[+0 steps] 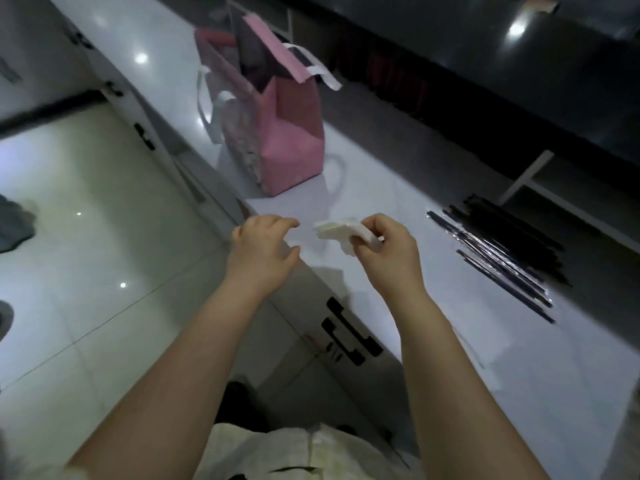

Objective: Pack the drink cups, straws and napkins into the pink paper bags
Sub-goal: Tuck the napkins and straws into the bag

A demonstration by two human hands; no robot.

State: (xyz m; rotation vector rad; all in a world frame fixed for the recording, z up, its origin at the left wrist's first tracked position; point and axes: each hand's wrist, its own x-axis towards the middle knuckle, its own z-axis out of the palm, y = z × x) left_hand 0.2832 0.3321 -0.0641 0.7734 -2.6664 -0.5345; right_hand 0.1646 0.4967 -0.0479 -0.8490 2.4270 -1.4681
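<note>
White counter point(519, 358) — black drawer handles point(349, 337) — glossy tiled floor point(86, 271).

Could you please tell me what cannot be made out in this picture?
Head view only:
- The inside of the bag: hidden by its own walls and flap, and blurred; no cups can be seen.
- The napkin: partly covered by the fingers of the right hand; whether it is one or several, I cannot tell.
- The straws: dark and overlapping, so the count is unclear.
- The grey thing on the floor: cut off by the left edge.
</note>
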